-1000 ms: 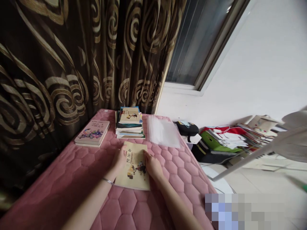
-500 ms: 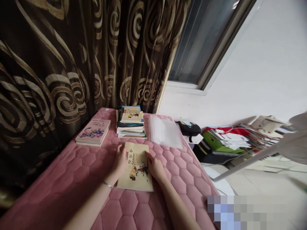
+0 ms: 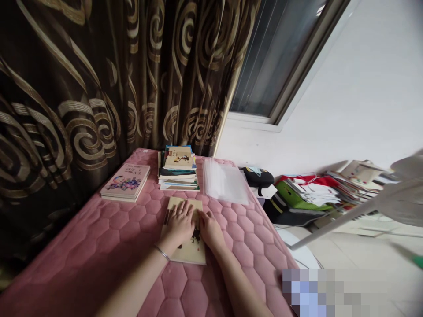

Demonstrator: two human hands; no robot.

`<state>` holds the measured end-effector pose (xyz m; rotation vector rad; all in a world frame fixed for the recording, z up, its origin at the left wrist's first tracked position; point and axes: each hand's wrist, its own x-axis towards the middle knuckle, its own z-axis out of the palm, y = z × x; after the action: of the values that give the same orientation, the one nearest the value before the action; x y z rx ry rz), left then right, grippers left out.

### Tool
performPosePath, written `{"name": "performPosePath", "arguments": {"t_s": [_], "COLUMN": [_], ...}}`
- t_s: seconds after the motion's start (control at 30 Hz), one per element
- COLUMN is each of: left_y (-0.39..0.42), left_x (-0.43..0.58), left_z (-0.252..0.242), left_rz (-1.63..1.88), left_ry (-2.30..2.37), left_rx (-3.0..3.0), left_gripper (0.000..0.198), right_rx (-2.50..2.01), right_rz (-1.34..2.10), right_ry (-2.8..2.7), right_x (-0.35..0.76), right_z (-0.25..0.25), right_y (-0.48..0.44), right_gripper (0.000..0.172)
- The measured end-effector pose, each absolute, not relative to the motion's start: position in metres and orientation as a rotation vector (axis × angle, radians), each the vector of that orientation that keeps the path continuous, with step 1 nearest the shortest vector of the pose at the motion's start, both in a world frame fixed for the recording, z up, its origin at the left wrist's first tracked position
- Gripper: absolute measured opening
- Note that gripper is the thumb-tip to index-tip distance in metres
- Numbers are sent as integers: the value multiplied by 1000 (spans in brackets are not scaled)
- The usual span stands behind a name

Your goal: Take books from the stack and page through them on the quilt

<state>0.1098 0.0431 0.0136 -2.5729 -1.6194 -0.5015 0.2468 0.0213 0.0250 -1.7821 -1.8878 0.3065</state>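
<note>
A cream-covered book (image 3: 191, 255) lies on the pink quilted mattress in front of me. Across its cover my left hand (image 3: 180, 223) rests flat with the fingers stretched out, a bracelet on that wrist. My right hand (image 3: 211, 230) is closed at the book's right edge, its fingers curled and the thumb over the cover; the fingertips are partly hidden. Much of the cover's picture and lettering is under my left hand.
Behind the book stands a stack of books (image 3: 178, 174). Pink-covered books (image 3: 127, 181) lie at the left, and clear plastic sleeves (image 3: 224, 182) at the right. A dark curtain (image 3: 109, 88) borders the mattress (image 3: 132, 246). A white fan (image 3: 363, 207) stands at the right.
My left hand has moved from the book's left edge onto its cover and flattened there. The right hand stays at the right edge. The view has shifted slightly.
</note>
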Motion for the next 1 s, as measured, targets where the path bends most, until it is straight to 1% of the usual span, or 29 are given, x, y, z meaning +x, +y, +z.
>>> {"name": "performPosePath", "arguments": {"t_s": [0.07, 0.13, 0.3, 0.53, 0.63, 0.73, 0.87, 1.0], "left_y": [43, 46, 60, 71, 58, 29, -12, -26], "left_x": [109, 108, 90, 56, 61, 70, 65, 48], "left_z": [12, 12, 15, 24, 25, 20, 13, 11], "left_rz": [-518, -523, -509, -446, -485, -520, -512, -491], "left_ry": [-1623, -1617, -1584, -1697, -1676, -1525, -1313, -1304], "left_rx": [-2562, -2562, -2610, -2548, -2528, -2601, -2708, -2690], "left_gripper": [49, 50, 53, 49, 48, 47, 51, 49], "right_rx": [-1707, -1658, -1833, -1847, -1850, -1852, -1854, -1905], "right_rz": [197, 175, 297, 350, 363, 342, 317, 276], "right_ry": [-1958, -2026, -2067, -2117, -2122, -2125, -2136, -2130], "right_x": [244, 242, 244, 247, 246, 246, 249, 241], "right_z": [27, 28, 28, 36, 37, 35, 33, 37], "right_y": [22, 22, 21, 19, 18, 18, 20, 16], "right_gripper": [41, 41, 45, 47, 47, 47, 47, 48]}}
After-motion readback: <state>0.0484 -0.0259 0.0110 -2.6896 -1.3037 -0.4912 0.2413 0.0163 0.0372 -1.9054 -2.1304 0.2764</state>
